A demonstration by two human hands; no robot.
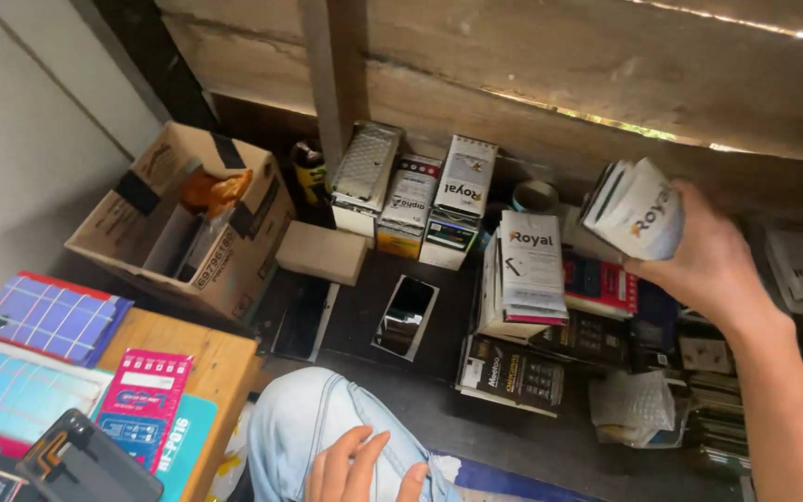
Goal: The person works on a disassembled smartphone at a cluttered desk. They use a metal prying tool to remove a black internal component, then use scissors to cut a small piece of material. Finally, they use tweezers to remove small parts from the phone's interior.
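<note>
Here the person is sitting over a dark floor (364,321) crowded with goods, and the biggest thing on it is an open cardboard box (188,218) standing at the left against the wall. Nearer the camera, a wooden table (220,363) is carrying flat coloured packets, a pink one (144,404) lying near its edge. Along the plank wall at the back, three upright small boxes (413,193) are standing side by side, and in front of them a stack of white packets (530,270) is resting on darker packages. The right hand (713,265) is reaching out at the right, its fingers (666,270) clamped around a bundle of white packets (638,206), which is being held in the air above the red and dark packages, just right of the stack. The left hand (355,469) is lying on the person's knee in light jeans (304,423), its fingers loosely apart and gripping nothing. Two dark glass panels (406,314) are lying flat on the floor between the knee and the upright boxes.
</note>
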